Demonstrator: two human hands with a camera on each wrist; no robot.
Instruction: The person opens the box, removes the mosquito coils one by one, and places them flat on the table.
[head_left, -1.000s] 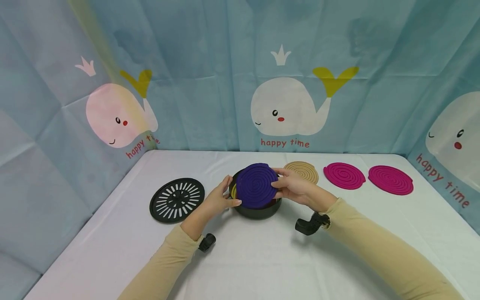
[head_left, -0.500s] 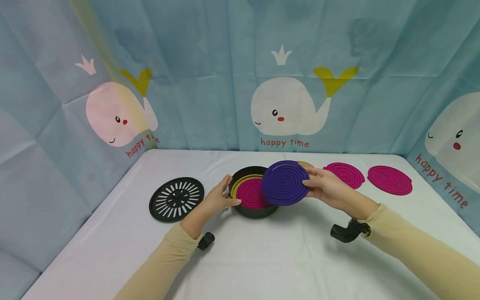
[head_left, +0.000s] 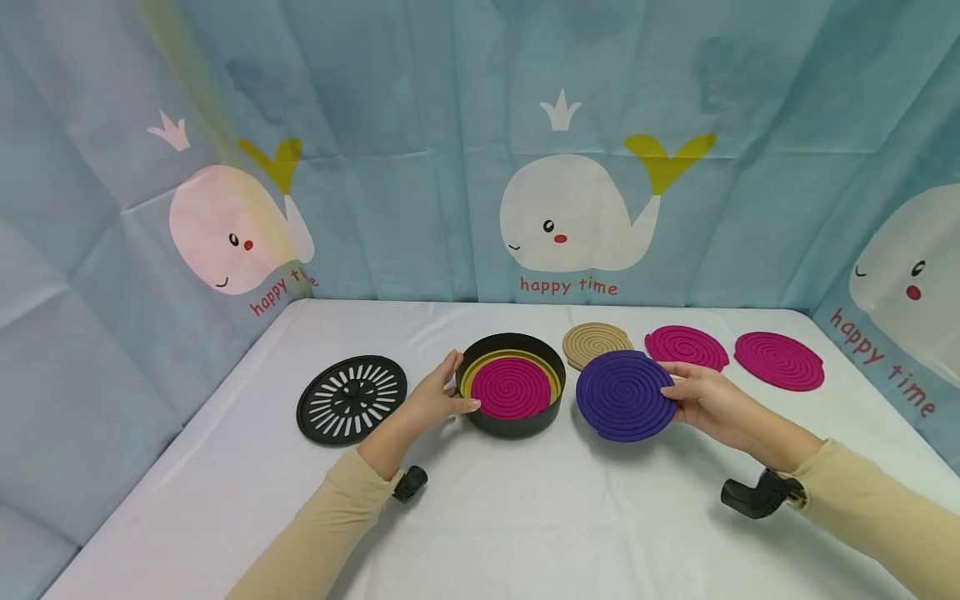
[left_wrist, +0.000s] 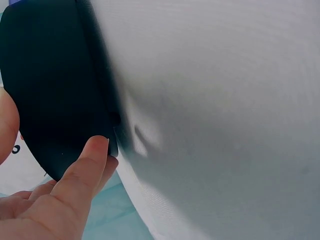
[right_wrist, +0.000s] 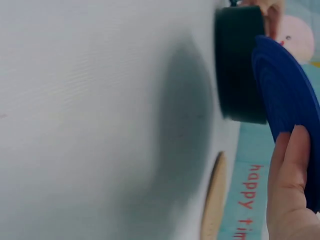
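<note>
My right hand (head_left: 705,404) pinches a purple spiral coaster (head_left: 625,396) at its right edge and holds it above the table, right of the black round container (head_left: 517,427). In the right wrist view the coaster (right_wrist: 285,87) is tilted, its shadow on the cloth. My left hand (head_left: 438,392) grips the container's left side, thumb near the rim. The left wrist view shows fingers (left_wrist: 82,170) against the container's dark outer wall (left_wrist: 50,80). Inside the container lie a pink spiral coaster (head_left: 512,388) and, around it, a yellow rim (head_left: 468,381); what is beneath is hidden.
A tan spiral coaster (head_left: 596,342) lies behind the purple one. Two more pink coasters, a nearer one (head_left: 686,346) and a farther right one (head_left: 780,360), lie flat. A black slotted round lid (head_left: 352,400) lies left. A whale-printed curtain (head_left: 420,208) stands behind the white-covered table (head_left: 510,517).
My right hand has carried the purple coaster from over the container to the right and lower. The pink coaster inside the container has come into view. My left hand has stayed in place.
</note>
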